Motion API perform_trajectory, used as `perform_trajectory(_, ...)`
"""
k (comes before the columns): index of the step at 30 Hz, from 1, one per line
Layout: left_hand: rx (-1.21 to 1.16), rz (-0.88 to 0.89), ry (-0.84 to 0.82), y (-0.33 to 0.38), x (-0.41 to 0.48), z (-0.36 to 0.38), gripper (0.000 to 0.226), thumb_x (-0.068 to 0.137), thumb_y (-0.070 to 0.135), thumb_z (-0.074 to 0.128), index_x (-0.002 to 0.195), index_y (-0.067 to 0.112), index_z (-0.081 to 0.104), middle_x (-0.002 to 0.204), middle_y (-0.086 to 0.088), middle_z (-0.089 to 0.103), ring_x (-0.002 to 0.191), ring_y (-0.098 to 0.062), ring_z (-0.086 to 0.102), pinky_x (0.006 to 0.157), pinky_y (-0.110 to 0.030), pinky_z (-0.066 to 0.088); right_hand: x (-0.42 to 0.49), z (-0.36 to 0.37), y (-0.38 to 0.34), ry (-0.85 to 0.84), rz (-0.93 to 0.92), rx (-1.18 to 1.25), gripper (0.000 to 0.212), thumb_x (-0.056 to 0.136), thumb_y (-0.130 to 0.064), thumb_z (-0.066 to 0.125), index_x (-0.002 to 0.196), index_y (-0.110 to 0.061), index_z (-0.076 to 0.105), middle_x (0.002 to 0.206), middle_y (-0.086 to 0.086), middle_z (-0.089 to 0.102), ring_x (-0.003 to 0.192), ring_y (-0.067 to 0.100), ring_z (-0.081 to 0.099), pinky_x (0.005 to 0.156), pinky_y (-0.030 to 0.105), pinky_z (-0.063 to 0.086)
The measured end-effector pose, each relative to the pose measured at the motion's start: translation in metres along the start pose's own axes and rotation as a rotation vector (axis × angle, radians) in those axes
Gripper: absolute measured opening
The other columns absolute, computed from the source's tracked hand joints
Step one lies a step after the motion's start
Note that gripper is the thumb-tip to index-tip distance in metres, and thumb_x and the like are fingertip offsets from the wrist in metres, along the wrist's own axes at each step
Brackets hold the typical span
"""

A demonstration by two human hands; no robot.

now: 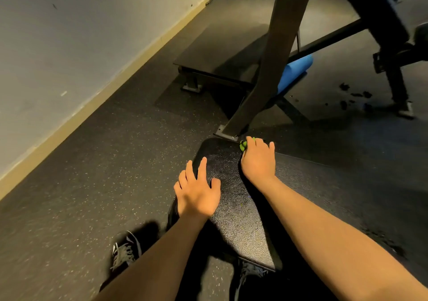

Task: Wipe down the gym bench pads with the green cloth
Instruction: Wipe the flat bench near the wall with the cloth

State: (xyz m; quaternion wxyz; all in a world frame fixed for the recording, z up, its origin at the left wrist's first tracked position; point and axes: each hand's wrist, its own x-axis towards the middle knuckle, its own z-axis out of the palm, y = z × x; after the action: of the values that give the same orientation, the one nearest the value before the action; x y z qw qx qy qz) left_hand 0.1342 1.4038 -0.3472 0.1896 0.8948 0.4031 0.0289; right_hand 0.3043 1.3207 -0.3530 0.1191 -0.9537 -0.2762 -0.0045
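Note:
A black textured bench pad fills the lower middle of the head view. My right hand lies at the pad's far edge with its fingers curled round the green cloth, of which only a small crumpled bit shows past my fingers. My left hand rests on the pad's left edge with its fingers spread and holds nothing.
A dark steel upright bolted to the floor stands just beyond the pad. Behind it are a low black platform, a blue foam roller and another machine's frame. My shoes stand on the speckled rubber floor; a wall runs along the left.

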Motion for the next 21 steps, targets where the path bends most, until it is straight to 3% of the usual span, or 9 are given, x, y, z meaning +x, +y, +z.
perform_trajectory(3, -0.026, -0.023, 0.027, 0.002, 0.000, 0.003, 0.071, 0.096, 0.047, 0.045, 0.158, 0.029, 0.017, 0.164, -0.005, 0.019, 0.146, -0.025, 0.023, 0.118, -0.045, 0.021, 0.008, 0.002, -0.031, 0.025, -0.134, 0.061, 0.033, 0.087, -0.013, 0.051, 0.120, -0.016, 0.058, 0.116, 0.003, 0.059, 0.109, 0.028, 0.054, 0.101, 0.042, 0.034)
perform_trajectory(5, -0.073, -0.032, 0.056, 0.000, 0.001, 0.005, 0.075, 0.091, 0.045, 0.049, 0.157, 0.020, 0.025, 0.161, -0.006, 0.029, 0.143, -0.026, 0.030, 0.116, -0.046, 0.026, 0.012, 0.008, -0.059, -0.033, -0.298, 0.139, 0.042, 0.088, -0.008, 0.048, 0.128, -0.014, 0.056, 0.129, 0.007, 0.054, 0.118, 0.033, 0.049, 0.102, 0.042, 0.035)
perform_trajectory(8, -0.095, 0.008, 0.134, -0.004, -0.001, 0.006, 0.082, 0.079, 0.045, 0.047, 0.153, 0.012, 0.034, 0.152, -0.008, 0.043, 0.134, -0.030, 0.043, 0.105, -0.049, 0.039, 0.007, 0.017, -0.084, -0.188, -0.552, 0.147, 0.054, 0.096, -0.011, 0.046, 0.149, -0.015, 0.039, 0.158, 0.006, 0.031, 0.147, 0.027, 0.022, 0.120, 0.048, 0.016)
perform_trajectory(10, -0.099, 0.020, 0.123, -0.006, -0.003, 0.008, 0.084, 0.080, 0.048, 0.047, 0.155, 0.012, 0.031, 0.154, -0.007, 0.041, 0.136, -0.029, 0.041, 0.106, -0.050, 0.038, -0.001, 0.016, -0.075, -0.213, -0.593, 0.140, 0.058, 0.098, -0.012, 0.044, 0.154, -0.018, 0.031, 0.163, 0.001, 0.022, 0.152, 0.020, 0.012, 0.122, 0.048, 0.007)
perform_trajectory(13, -0.107, 0.009, 0.061, -0.005, -0.001, 0.005, 0.084, 0.087, 0.052, 0.045, 0.159, 0.016, 0.019, 0.161, -0.005, 0.029, 0.144, -0.027, 0.030, 0.115, -0.049, 0.028, -0.015, 0.004, -0.040, -0.163, -0.492, 0.168, 0.065, 0.094, -0.008, 0.044, 0.155, -0.022, 0.027, 0.163, 0.000, 0.020, 0.152, 0.016, 0.011, 0.121, 0.046, 0.003)
perform_trajectory(16, -0.104, 0.008, 0.024, -0.004, -0.001, 0.002, 0.081, 0.096, 0.050, 0.048, 0.160, 0.017, 0.011, 0.165, -0.004, 0.021, 0.148, -0.025, 0.021, 0.120, -0.047, 0.019, -0.027, -0.008, 0.000, -0.048, -0.263, 0.117, 0.071, 0.086, -0.005, 0.052, 0.152, -0.021, 0.031, 0.160, 0.004, 0.027, 0.150, 0.019, 0.017, 0.120, 0.050, 0.008)
perform_trajectory(19, -0.102, 0.023, -0.004, -0.005, -0.001, -0.002, 0.081, 0.097, 0.050, 0.046, 0.160, 0.016, 0.008, 0.165, -0.006, 0.018, 0.148, -0.027, 0.019, 0.120, -0.049, 0.019, -0.024, -0.020, 0.021, -0.060, 0.023, 0.103, 0.069, 0.088, -0.008, 0.056, 0.152, -0.018, 0.031, 0.159, 0.006, 0.026, 0.149, 0.021, 0.016, 0.120, 0.052, 0.008)
perform_trajectory(21, -0.088, 0.023, -0.012, -0.006, 0.000, -0.001, 0.080, 0.097, 0.050, 0.045, 0.160, 0.017, 0.009, 0.165, -0.008, 0.017, 0.148, -0.029, 0.019, 0.120, -0.050, 0.019, -0.021, -0.020, 0.013, -0.051, 0.069, 0.080, 0.064, 0.090, -0.011, 0.057, 0.150, -0.016, 0.034, 0.157, 0.008, 0.029, 0.147, 0.024, 0.020, 0.120, 0.050, 0.012)
